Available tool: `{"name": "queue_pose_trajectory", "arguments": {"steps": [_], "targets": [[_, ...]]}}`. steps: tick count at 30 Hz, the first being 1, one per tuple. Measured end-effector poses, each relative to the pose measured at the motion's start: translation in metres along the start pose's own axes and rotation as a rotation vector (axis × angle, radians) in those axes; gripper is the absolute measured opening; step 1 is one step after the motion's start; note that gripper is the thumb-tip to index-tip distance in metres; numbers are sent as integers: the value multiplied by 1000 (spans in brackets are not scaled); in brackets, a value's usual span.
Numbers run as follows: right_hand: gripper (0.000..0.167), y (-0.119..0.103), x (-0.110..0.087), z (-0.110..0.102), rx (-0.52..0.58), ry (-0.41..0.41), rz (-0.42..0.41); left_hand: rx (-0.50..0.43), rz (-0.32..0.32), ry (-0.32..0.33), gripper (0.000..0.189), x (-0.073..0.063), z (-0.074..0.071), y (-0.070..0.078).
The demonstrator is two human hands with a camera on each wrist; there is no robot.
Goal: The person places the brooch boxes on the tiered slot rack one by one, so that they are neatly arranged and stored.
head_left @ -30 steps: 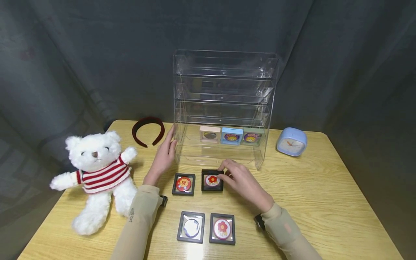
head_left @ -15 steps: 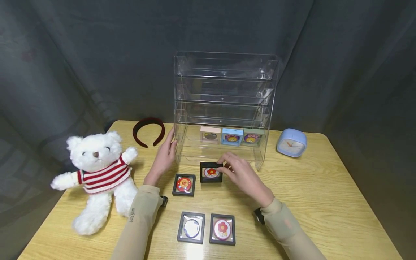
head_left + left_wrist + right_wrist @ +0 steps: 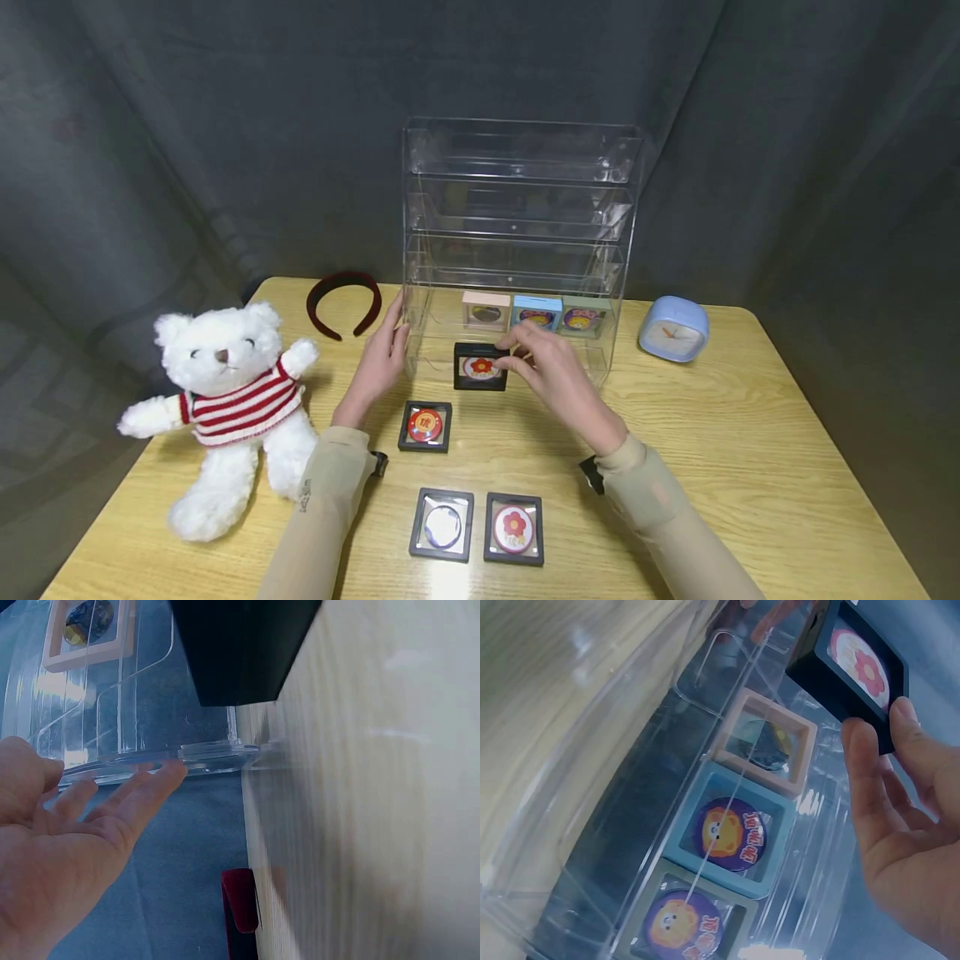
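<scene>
My right hand [image 3: 558,379] pinches a black display frame [image 3: 480,368] by its right edge, thumb in front and fingers behind. Inside the frame sits a round white badge with a red flower [image 3: 866,671]. The frame is held upright before the lowest tier of a clear plastic tiered rack [image 3: 517,177]. My left hand [image 3: 378,358] rests its nearly straight fingers against the rack's left side; the left wrist view shows the fingertips at the panel's edge. One tier up stand a pink frame [image 3: 485,312], a light blue frame [image 3: 780,817] and a green frame [image 3: 585,318], each with a badge.
On the wooden table lie black frames with a red badge [image 3: 425,427], a white-looking badge [image 3: 442,525] and another flower badge [image 3: 513,529]. A white teddy bear [image 3: 232,400] and dark red headband [image 3: 343,279] are left; a blue clock [image 3: 673,329] stands right.
My right hand has raised the black flower-badge frame from beside the red-badge frame and carried it forward to the rack's lowest tier. The left hand stays at the rack's side.
</scene>
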State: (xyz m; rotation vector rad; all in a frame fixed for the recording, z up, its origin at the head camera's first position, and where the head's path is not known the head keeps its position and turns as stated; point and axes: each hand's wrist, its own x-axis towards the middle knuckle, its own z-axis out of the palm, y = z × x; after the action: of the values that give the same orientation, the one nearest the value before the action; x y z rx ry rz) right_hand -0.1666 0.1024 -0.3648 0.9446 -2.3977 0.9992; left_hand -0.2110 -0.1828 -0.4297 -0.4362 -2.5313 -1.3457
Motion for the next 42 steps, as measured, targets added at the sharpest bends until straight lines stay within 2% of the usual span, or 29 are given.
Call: {"name": "queue_pose_trajectory", "arguments": {"steps": [6,12,22,28,38,42], "targets": [[17,-2,10,-2,13,39,-7,-9,-8,-3,60,0,0,1],[13,-6,20,-3,52,50,3,-1,21,16,60,0,0,0],[13,-13,38,-2,36,68,27,-9,2,9,61,-1,0,2],[11,-16,48,0,63,79,50,-6,-13,2,61,-1,0,3],[13,-15,64,3,65,131,50,-4,2,10,61,0,0,2],[13,-11,70,7,64,151,46,-4,-11,-1,61,-1,0,3]]}}
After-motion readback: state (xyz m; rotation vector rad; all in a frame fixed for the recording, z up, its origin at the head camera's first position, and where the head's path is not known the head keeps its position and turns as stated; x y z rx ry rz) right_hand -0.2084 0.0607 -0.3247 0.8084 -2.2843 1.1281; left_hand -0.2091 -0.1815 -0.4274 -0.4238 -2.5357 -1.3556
